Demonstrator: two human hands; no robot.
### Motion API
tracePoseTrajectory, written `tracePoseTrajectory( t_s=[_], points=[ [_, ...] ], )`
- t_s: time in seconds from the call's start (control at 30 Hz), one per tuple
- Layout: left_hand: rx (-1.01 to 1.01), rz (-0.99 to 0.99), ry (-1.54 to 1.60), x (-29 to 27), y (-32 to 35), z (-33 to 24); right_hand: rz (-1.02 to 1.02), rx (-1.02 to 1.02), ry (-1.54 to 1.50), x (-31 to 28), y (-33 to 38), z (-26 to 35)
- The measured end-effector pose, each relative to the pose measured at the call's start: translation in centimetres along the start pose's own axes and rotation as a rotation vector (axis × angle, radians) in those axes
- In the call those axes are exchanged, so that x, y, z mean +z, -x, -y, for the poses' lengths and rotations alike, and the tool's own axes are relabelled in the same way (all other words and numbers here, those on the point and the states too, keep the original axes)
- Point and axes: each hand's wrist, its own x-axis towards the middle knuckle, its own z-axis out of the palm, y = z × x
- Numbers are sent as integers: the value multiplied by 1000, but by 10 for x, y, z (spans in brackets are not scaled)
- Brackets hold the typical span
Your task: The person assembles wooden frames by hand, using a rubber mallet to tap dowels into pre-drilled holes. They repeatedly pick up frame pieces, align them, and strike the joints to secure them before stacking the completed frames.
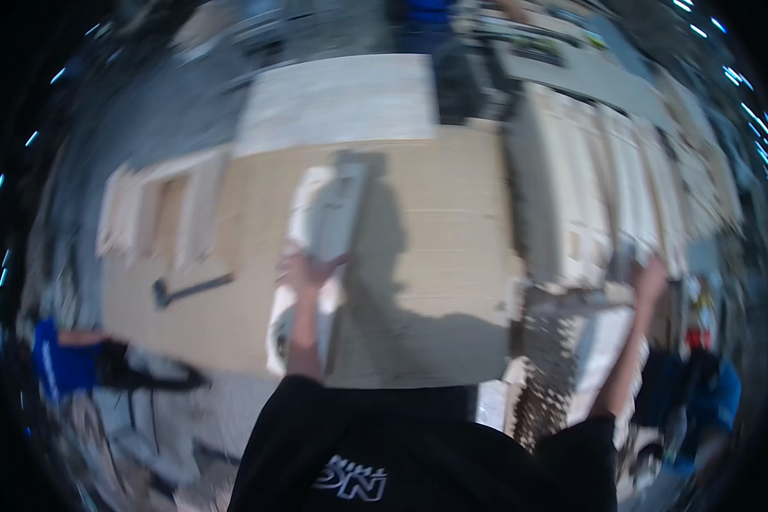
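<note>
A long pale wooden piece lies lengthwise in front of me on a tan cardboard-like table cover. Across its middle is my left hand, closed with thumb and fingers at its two edges. Off to the right, my right hand touches the near end of a stack of pale wooden boards. Blur and the boards hide the fingers of that hand. A hammer rests on the cover, left of the wooden piece.
Several pale wooden pieces stand at the table's left edge. A white-grey panel lies at the far edge. Below the board stack is a brown pile with a ragged edge. People in blue are at the lower left and lower right.
</note>
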Motion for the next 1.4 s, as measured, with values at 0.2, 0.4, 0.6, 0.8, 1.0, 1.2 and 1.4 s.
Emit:
tracePoseTrajectory(
  t_s=[0.2, 0.4, 0.6, 0.8, 1.0, 1.2, 1.4],
  points=[
    [-163, -30, 110, 20, 51, -4, 197, -436, 34, 1, 103, 185],
    [310, -229, 96, 37, 32, 9, 29, -426, 86, 28, 91, 167],
    [1482, -147, -143, -3, -37, 2, 2, -207, 85, -3, 114, 221],
    [1685, -91, -234, -6, -115, -9, 656, -617, -461, -36, 315, 408],
    [1626, -148, -214, -1, -120, -14, 616, -459, -524, -2, 357, 528],
    [1494, -195, -228, -1, -126, 11, 712, -427, -507, -7, 348, 547],
    [1055, -249, -157, -12, -130, 69, 665, -668, -393, 10, 299, 507]
  ],
)
